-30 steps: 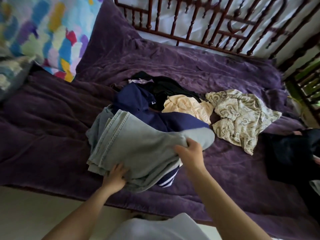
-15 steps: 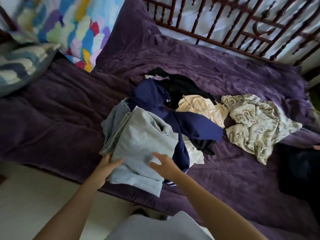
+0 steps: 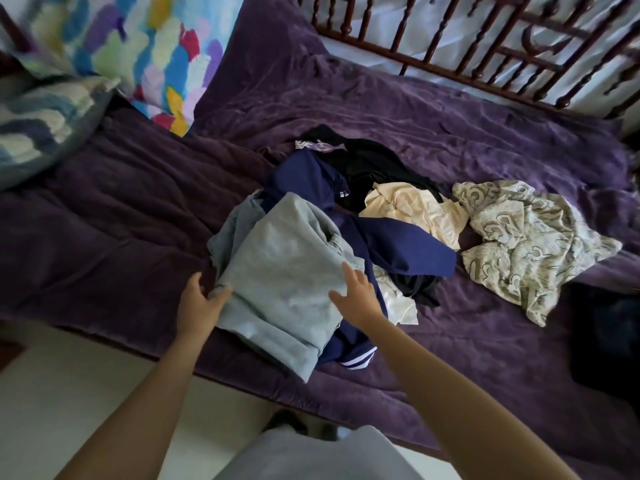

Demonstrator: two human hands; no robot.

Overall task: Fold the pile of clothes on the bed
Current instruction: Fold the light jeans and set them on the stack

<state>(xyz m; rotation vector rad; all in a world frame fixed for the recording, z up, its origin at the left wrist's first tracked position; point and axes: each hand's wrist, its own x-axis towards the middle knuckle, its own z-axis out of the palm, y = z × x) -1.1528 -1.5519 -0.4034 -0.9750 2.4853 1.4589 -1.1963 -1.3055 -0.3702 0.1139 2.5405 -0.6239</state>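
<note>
A folded light grey-blue garment [image 3: 282, 282] lies on the near side of the clothes pile, on the purple bed cover [image 3: 104, 209]. My left hand [image 3: 201, 303] grips its left edge, thumb on top. My right hand [image 3: 356, 294] rests flat on its right side with fingers spread. Under and behind it lie a navy garment [image 3: 398, 247], a black one [image 3: 370, 164], a cream one [image 3: 415, 206] and a white piece [image 3: 398, 299]. A patterned beige-and-green garment [image 3: 530, 240] lies spread to the right.
Two colourful pillows [image 3: 138, 46] [image 3: 38, 123] lean at the back left. A dark wooden railing [image 3: 485, 46] runs along the far side of the bed. A dark garment [image 3: 606, 334] lies at the right edge. The pale floor [image 3: 69, 393] shows below the bed's near edge.
My right hand let go of the grey garment's flap after folding it over to the left, and now lies flat on it. The camera swung left, so the pile sits further right.
</note>
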